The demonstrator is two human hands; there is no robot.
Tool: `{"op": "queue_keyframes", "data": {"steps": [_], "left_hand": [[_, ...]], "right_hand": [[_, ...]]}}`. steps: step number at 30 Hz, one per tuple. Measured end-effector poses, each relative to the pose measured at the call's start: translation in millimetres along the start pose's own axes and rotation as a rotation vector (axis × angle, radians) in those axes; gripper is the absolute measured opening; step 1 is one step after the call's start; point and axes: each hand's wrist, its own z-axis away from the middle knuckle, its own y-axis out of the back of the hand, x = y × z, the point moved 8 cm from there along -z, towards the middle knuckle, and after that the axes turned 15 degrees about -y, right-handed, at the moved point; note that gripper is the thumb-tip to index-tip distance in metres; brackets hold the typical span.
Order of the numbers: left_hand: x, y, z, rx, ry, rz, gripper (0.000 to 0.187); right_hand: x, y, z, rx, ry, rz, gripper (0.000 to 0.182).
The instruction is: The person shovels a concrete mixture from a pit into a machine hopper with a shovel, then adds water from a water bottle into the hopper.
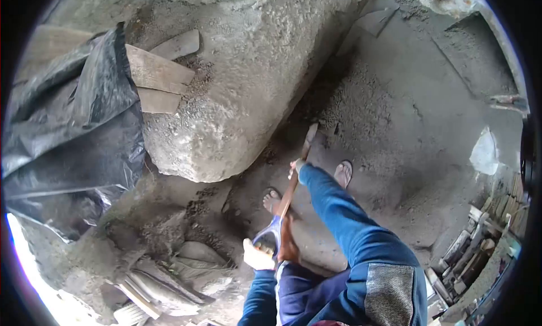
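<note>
Wood and blue plastic make up the one shovel (288, 195), which slants across the middle of the view between the person's two feet, its blade (311, 133) pointing toward the foot of a large rock (226, 100). Whether the blade touches the ground (395, 139) cannot be told.

It should handle as a stiff, moderately heavy tool, weighted toward the blade; the wooden shaft (292, 185) may slip a little if dusty. Good holds are the blue D-grip (274, 228) at the top and the shaft low down, near the blade. Both are in use: the left hand (258, 255) is at the D-grip, its fingers apparently curled on it though bright light washes them out, and the right hand (296, 166) has its fingers closed round the shaft.

Counted: one shovel, one large rock, one black plastic sheet (68, 139) and one pale patch (484, 152) at the right. At least two planks (155, 72) show beside the sheet; the wood pieces (466, 252) at lower right are too jumbled to count.
</note>
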Motion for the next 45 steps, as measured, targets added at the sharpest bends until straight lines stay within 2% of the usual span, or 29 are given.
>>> {"op": "queue_keyframes", "data": {"steps": [2,5,8,12,14,16,17,18,20,24,25,27,28,29,30,32,33,34,35,36,37,38,39,40,41,42,43,44,45], "left_hand": [[-4.9,-33.9,9.5,-0.015,0.009,0.043,0.049],[-12.5,-6.4,8.8,-0.014,-0.011,0.030,0.051],[-13.9,25.2,-9.8,-0.051,0.080,0.077,0.053],[25.2,57.1,-18.5,-0.199,0.072,0.033,0.053],[52.9,73.0,-16.1,-0.264,0.029,-0.014,0.050],[75.5,86.5,-14.3,-0.366,0.017,-0.017,0.050],[80.8,94.6,-19.8,-0.432,-0.003,-0.068,0.053],[85.4,97.9,-22.5,-0.491,-0.023,-0.116,0.056],[104.8,95.0,2.2,-0.570,0.042,-0.192,0.058],[107.1,44.4,57.1,-0.787,0.092,-0.322,0.062],[100.2,21.9,74.9,-0.841,0.067,-0.350,0.061],[82.1,-25.1,116.8,-0.961,0.039,-0.411,0.059],[72.2,-51.7,143.6,-0.967,0.050,-0.453,0.058],[56.3,-86.0,172.0,-1.078,0.040,-0.451,0.058],[42.0,-114.8,202.9,-1.190,0.033,-0.458,0.057],[42.0,-157.3,314.2,-1.310,0.003,-0.471,0.054],[32.2,-191.2,348.6,-1.356,-0.041,-0.433,0.052],[41.2,-207.6,418.1,-1.427,-0.135,-0.394,0.052],[46.1,-225.4,478.4,-1.533,-0.153,-0.357,0.052],[65.0,-224.6,555.7,-1.660,-0.255,-0.307,0.053],[76.4,-229.9,620.6,-1.770,-0.310,-0.199,0.052],[81.1,-246.0,668.5,-1.852,-0.281,-0.123,0.051],[85.0,-252.8,720.4,-2.043,-0.237,-0.017,0.045],[102.7,-256.8,777.4,-1.999,-0.474,0.163,0.040],[119.3,-235.5,830.3,-2.154,-0.677,0.266,0.034],[132.1,-200.3,885.7,-2.300,-0.660,0.269,0.027],[135.2,-186.3,919.8,-2.352,-0.876,0.308,0.016],[142.3,-158.7,953.3,-2.406,-1.344,0.520,0.008],[151.1,-109.6,983.3,-2.429,-1.749,1.003,0.013]], "right_hand": [[-57.9,20.5,-2.8,0.044,0.095,0.004,0.017],[-70.9,37.2,-0.8,0.061,0.158,-0.036,0.017],[-50.6,32.4,49.8,0.056,0.127,-0.191,0.009],[-8.8,30.2,107.3,-0.048,0.112,-0.428,0.012],[13.1,47.8,102.0,-0.100,0.148,-0.462,0.014],[38.4,48.5,177.9,-0.138,0.171,-0.537,0.015],[46.5,54.0,204.2,-0.136,0.258,-0.402,0.012],[56.1,62.4,228.8,-0.121,0.341,-0.263,0.027],[85.0,88.7,271.6,-0.024,0.318,-0.471,0.028],[109.3,182.5,289.4,-0.093,0.285,-0.987,0.024],[109.4,213.0,304.8,0.037,0.288,-1.016,0.013],[100.5,270.8,376.3,0.020,0.456,-1.103,0.007],[95.1,299.4,417.9,0.015,0.550,-1.155,0.008],[82.4,339.2,423.1,0.122,0.562,-1.218,0.018],[69.2,369.6,452.8,-0.059,0.712,-1.266,0.017],[54.2,430.2,566.6,-0.303,0.917,-1.318,0.017],[32.7,476.6,594.4,-0.298,1.111,-1.204,0.015],[61.1,480.7,695.5,-0.051,1.054,-1.373,0.013],[58.5,506.5,754.4,-0.198,1.220,-1.332,0.013],[62.3,535.8,802.6,-0.073,1.233,-1.408,0.009],[51.0,574.6,847.4,-0.161,1.468,-1.223,0.007],[46.4,615.5,877.1,-0.199,1.528,-1.333,0.006],[56.5,642.7,922.8,-0.196,1.615,-1.421,0.004],[69.8,675.4,968.7,-0.059,1.746,-1.432,0.005],[82.2,699.3,1006.3,-0.159,1.848,-1.387,0.006],[101.6,709.6,1046.8,-0.260,1.943,-1.333,0.007],[124.8,730.2,1070.4,-0.325,1.968,-1.405,0.010],[149.2,750.3,1081.4,-0.390,1.992,-1.475,0.013],[171.4,766.3,1082.0,-0.446,2.082,-1.395,0.016]]}}
